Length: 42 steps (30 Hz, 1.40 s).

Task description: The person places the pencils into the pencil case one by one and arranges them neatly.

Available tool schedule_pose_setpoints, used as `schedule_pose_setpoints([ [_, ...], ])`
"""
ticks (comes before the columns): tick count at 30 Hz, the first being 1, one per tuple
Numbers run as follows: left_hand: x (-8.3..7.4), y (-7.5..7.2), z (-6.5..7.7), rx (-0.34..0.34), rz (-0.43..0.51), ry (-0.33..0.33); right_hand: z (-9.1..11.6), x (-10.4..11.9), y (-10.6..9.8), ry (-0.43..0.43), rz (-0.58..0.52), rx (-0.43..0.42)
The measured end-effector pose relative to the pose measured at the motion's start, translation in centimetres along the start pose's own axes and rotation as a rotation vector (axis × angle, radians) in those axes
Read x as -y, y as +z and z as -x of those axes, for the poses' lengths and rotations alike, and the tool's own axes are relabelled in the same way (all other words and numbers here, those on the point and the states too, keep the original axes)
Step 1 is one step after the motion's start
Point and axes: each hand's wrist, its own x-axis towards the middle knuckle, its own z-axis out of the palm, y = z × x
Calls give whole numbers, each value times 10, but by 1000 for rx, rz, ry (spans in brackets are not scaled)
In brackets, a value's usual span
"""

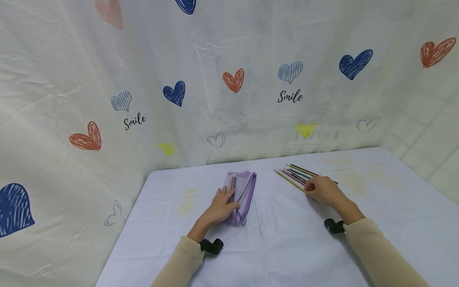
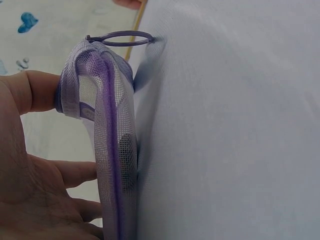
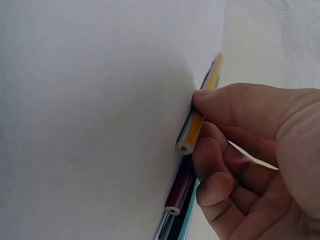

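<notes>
A purple mesh pencil case (image 1: pixel 249 195) lies on the white-covered table, with several pencils (image 1: pixel 233 181) showing at it. My left hand (image 1: pixel 220 205) rests on the case, fingers spread and fairly straight. In the left wrist view, the thumb touches the case's end near a purple ring (image 2: pixel 125 39). Farther right, my right hand (image 1: pixel 324 190) pinches a yellow pencil (image 3: pixel 192 130) between thumb and fingers near its end. Beside it lie other pencils in a loose fan, among them a dark red pencil (image 3: pixel 179 195), a teal pencil (image 3: pixel 192 207) and a black pencil (image 1: pixel 303 169).
A white cloth (image 1: pixel 287 247) covers the table. Behind it hangs a pale curtain (image 1: pixel 251 119) printed with hearts and "Smile". Dark wrist devices (image 1: pixel 334 226) sit at both sleeve cuffs.
</notes>
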Motion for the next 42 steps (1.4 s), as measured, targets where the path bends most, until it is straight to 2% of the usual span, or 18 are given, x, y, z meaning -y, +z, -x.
schedule_pose_setpoints([
  [13,-2,0,2,4,20,-7,1,0,2,-26,9,-12],
  [31,-3,0,2,-3,16,-12,-3,-4,7,-40,104,21],
  [37,-3,-1,2,-4,11,-12,-2,-4,6,-46,97,20],
  [42,-3,-1,2,-6,13,-8,-2,-3,5,-75,57,-16],
])
